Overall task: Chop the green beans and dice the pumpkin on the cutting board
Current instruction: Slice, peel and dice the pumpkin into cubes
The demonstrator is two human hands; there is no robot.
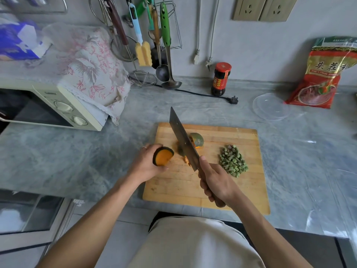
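Standing at the far left of the grey counter [81, 151] is a cream microwave [58, 109], over which a floral cloth [92, 70] is draped. Utensils [164, 35] are hung on the wall behind. Further right, a pumpkin piece [163, 156] is gripped by the left hand [148, 163], fingers and thumb curled round it, its orange cut face turned up; it is held over the left edge of the wooden cutting board [193, 186]. Beside it, a cleaver [182, 138] is held by the right hand [216, 182], whose fingers are wrapped round the handle, the blade pointing away across the board. A second pumpkin piece [197, 139], green-skinned, is seen on the board just behind the blade, with orange scraps near it. A pile of chopped green beans [232, 161] is heaped on the board's right part. Beyond, a sauce bottle [220, 79], a clear plastic lid [270, 106] and a red packet [322, 74] are set on the counter.
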